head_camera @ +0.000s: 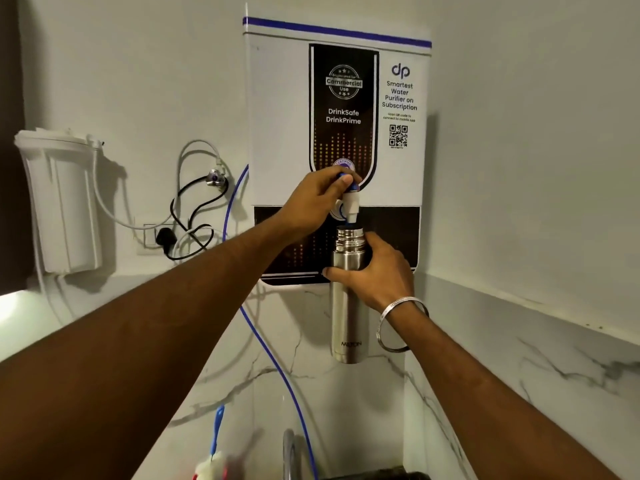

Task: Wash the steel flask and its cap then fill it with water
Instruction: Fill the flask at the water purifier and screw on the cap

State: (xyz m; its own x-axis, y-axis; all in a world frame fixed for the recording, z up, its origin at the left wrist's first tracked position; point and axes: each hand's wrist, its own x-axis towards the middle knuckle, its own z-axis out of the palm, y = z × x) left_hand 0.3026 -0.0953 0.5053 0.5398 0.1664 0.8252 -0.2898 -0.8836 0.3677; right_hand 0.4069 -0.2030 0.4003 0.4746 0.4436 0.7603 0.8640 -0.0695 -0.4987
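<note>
The steel flask (346, 317) stands upright in the air with its open mouth right under the white spout of the water purifier's tap (351, 206). My right hand (375, 271) grips the flask around its upper body, a steel bangle on that wrist. My left hand (311, 202) reaches up to the tap and its fingers curl over the blue tap lever (348, 180). No cap sits on the flask, and none is in view.
The wall-mounted water purifier (337, 112) fills the middle. A white filter housing (60, 206), cables and a wall socket (162, 237) are at the left. A blue tube (273, 362) runs down the marble backsplash. A sink faucet (289, 452) and a brush (216, 434) sit below.
</note>
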